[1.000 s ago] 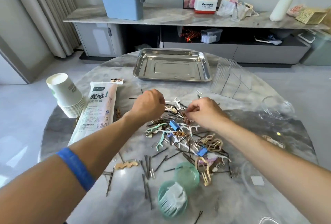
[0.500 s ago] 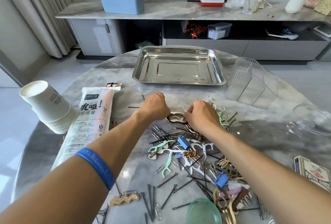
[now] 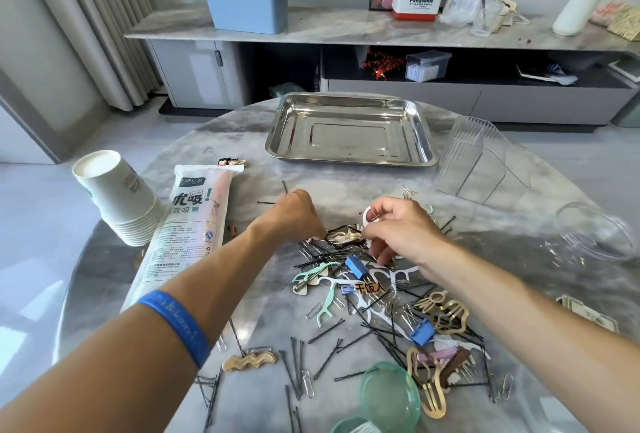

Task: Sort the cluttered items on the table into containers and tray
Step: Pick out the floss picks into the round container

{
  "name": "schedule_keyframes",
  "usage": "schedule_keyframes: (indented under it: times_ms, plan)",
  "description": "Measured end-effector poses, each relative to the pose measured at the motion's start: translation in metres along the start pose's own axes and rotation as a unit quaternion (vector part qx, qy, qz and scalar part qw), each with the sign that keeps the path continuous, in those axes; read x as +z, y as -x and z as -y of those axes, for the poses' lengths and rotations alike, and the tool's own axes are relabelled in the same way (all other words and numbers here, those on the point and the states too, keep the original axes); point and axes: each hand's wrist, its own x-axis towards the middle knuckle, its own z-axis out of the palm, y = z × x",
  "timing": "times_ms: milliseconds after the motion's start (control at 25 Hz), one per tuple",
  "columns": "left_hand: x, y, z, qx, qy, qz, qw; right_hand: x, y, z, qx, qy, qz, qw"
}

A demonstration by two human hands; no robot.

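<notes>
Sorting looks barely begun: steel tray [image 3: 349, 141] bare, clutter heaped mid-worktop, right hand [image 3: 398, 228] fingers pinching a white floss pick [image 3: 367, 216], left hand [image 3: 294, 214] curled, contents unclear.

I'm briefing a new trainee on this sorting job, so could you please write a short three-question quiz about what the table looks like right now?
1. True or false: the steel tray already holds sorted items.
2. Which hand pinches a white floss pick: A) left hand, B) right hand, C) neither?
3. Fill in: the stack of paper cups lies on its side, to the ___ of the straw packet.

Key:
1. False; the tray shows only bare metal.
2. B.
3. Left.
</notes>
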Motion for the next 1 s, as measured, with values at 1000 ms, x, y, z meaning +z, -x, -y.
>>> schedule_keyframes:
  times_ms: [1000]
  plan:
    - [-0.019, 0.02, 0.02, 0.021, -0.031, 0.037, 0.999, 0.016, 0.047, 0.007, -0.01, -0.05, 0.031, 0.998]
